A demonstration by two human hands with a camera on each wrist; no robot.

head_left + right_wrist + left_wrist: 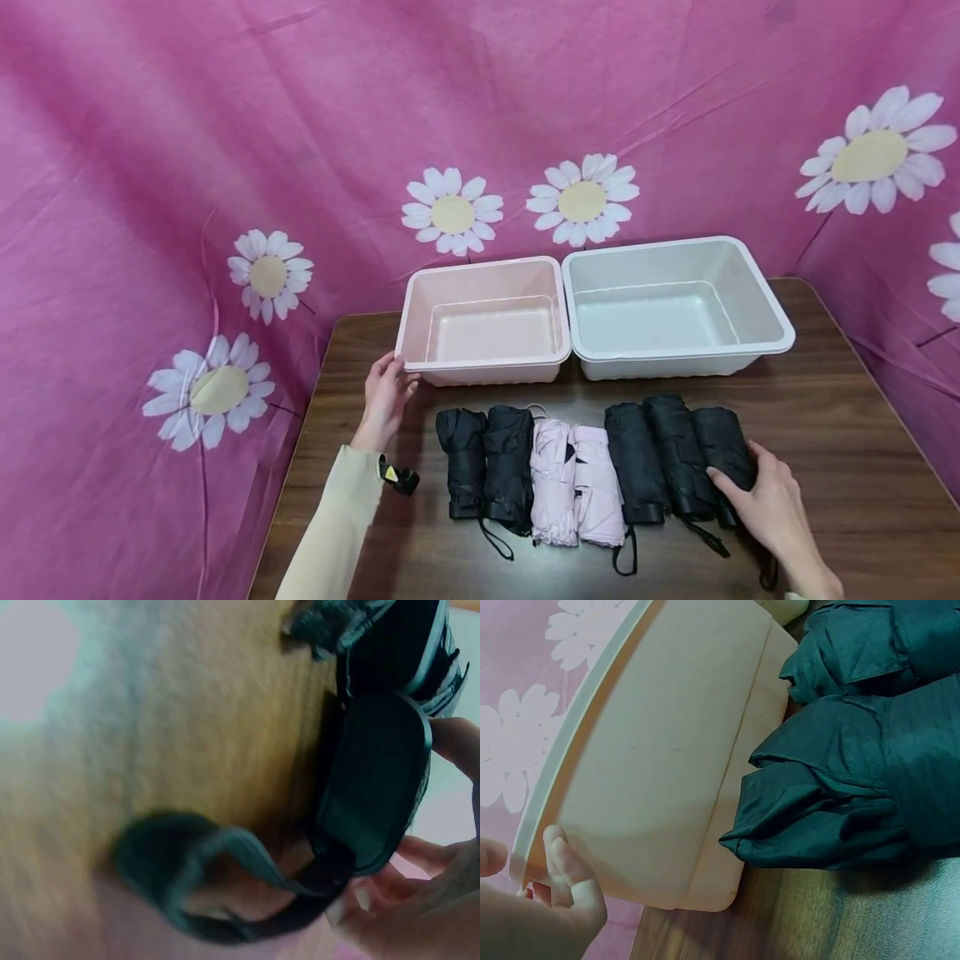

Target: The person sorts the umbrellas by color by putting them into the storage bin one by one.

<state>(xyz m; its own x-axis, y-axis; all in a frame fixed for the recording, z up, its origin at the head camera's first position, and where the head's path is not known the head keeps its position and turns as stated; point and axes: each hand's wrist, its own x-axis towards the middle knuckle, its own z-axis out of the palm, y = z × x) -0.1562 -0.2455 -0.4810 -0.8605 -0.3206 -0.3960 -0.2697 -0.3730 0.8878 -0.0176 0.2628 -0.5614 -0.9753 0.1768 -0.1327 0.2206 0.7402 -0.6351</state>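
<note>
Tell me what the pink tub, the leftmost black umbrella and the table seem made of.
Pink tub: probably plastic, smooth and satiny, with a moulded rim. Leftmost black umbrella: thin matte fabric, perhaps nylon, judging by soft creases. Table: brown grain and sheen suggest wood or laminate.

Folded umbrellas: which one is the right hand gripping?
The black umbrella gripped by the right hand is the row's rightmost: unlike the others, it has no umbrella to its right.

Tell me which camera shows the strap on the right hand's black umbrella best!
The right wrist view, because the strap looks big there, though blurry. The head view shows it small, beside the right hand; the left wrist view doesn't show it.
</note>
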